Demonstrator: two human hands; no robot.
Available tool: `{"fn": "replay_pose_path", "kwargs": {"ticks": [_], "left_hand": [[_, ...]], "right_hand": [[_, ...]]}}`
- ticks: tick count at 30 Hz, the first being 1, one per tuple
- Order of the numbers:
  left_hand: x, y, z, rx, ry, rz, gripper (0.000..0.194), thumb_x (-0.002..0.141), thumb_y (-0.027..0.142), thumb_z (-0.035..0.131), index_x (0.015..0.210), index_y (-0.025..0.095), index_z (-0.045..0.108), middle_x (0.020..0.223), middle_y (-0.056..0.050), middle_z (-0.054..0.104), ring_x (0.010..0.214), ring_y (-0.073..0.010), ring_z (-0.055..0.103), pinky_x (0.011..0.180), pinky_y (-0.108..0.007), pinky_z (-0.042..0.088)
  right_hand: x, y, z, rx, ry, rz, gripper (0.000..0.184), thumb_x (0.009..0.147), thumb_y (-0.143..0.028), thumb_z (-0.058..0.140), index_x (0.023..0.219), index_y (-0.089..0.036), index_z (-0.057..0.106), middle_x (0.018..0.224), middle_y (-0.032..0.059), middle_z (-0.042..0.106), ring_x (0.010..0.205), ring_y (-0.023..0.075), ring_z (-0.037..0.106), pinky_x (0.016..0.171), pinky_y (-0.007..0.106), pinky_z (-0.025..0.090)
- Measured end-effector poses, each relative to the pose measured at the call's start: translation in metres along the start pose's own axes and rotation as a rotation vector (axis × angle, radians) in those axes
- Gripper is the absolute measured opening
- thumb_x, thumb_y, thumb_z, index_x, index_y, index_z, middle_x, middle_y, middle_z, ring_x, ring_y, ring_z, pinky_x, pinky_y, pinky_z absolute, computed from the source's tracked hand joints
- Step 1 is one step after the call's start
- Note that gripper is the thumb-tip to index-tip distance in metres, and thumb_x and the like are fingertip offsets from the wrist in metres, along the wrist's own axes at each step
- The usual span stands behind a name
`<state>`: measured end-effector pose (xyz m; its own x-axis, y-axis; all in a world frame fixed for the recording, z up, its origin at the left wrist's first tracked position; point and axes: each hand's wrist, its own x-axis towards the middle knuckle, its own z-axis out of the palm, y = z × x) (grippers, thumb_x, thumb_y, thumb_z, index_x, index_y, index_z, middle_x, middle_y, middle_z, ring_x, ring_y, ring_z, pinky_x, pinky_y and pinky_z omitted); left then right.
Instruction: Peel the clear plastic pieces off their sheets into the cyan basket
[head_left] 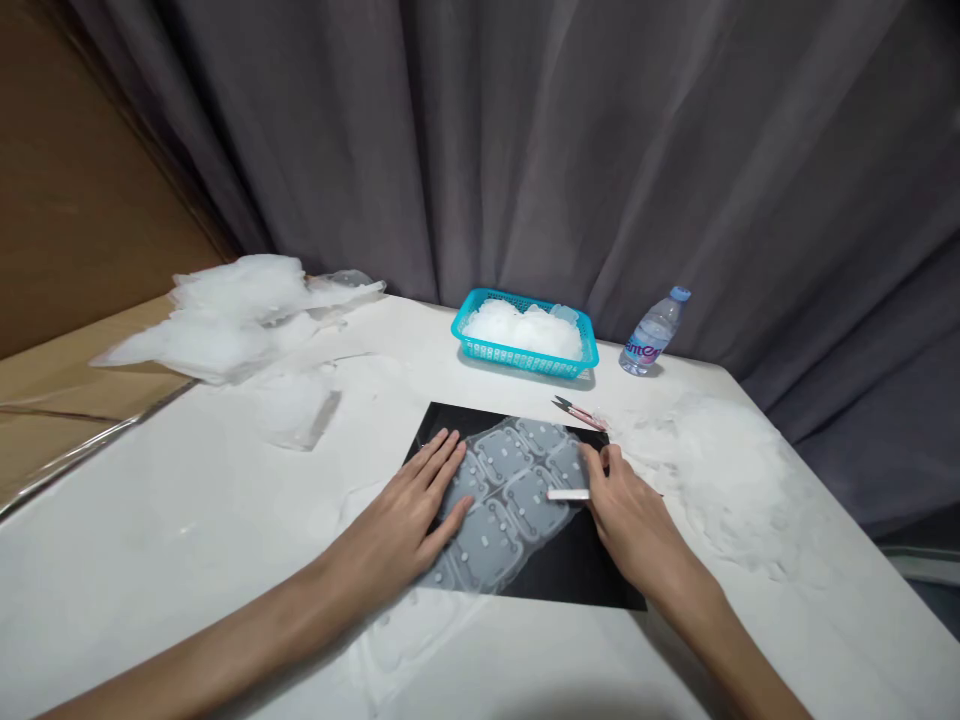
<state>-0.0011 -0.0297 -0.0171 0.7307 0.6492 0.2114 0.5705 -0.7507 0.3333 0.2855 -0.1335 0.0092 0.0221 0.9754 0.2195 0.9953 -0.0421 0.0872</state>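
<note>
A translucent plastic sheet [491, 545] with rounded, patterned panels lies over a black mat [577, 575] on the table. My left hand [424, 490] rests flat on the sheet's left side, fingers stretched out. At the right side, my right hand [626, 505] is closed around a thin white stick [568, 495], whose visible end points left above the sheet. Its exact kind is unclear, since the fingers cover much of it. Part of the sheet runs past the mat's front edge onto the white table. Pink-handled thread snips [580, 413] lie just behind the mat.
A turquoise basket [517, 366] holds white and clear plastic pieces at the back. Right of it stands a water bottle [651, 338]. Translucent white material is heaped at the right [739, 490] and in bags at the left [225, 320]. A grey curtain [510, 140] hangs behind the table.
</note>
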Motion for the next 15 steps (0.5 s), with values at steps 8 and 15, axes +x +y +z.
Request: {"fn": "replay_pose_path", "kwargs": {"ticks": [8, 15], "left_hand": [[-0.008, 0.003, 0.002, 0.041, 0.134, -0.002, 0.073, 0.103, 0.047, 0.052, 0.166, 0.020, 0.027, 0.172, -0.019, 0.021, 0.159, -0.0448, 0.016, 0.121, -0.070, 0.037], [0.060, -0.015, -0.054, -0.158, -0.295, 0.474, 0.057, 0.099, 0.051, 0.063, 0.153, 0.036, 0.051, 0.163, -0.004, 0.047, 0.151, -0.0305, 0.044, 0.124, -0.048, 0.039]], "right_hand": [[-0.003, -0.043, -0.016, 0.380, -0.065, -0.154, 0.025, 0.094, -0.036, 0.073, 0.094, -0.022, 0.052, 0.091, 0.0055, 0.070, 0.084, 0.0270, 0.072, 0.070, 0.035, 0.056], [-0.019, -0.079, 0.000, 0.371, -0.007, -0.299, 0.032, 0.091, -0.032, 0.078, 0.107, -0.019, 0.054, 0.102, 0.0098, 0.070, 0.095, 0.0303, 0.073, 0.081, 0.041, 0.057]]}}
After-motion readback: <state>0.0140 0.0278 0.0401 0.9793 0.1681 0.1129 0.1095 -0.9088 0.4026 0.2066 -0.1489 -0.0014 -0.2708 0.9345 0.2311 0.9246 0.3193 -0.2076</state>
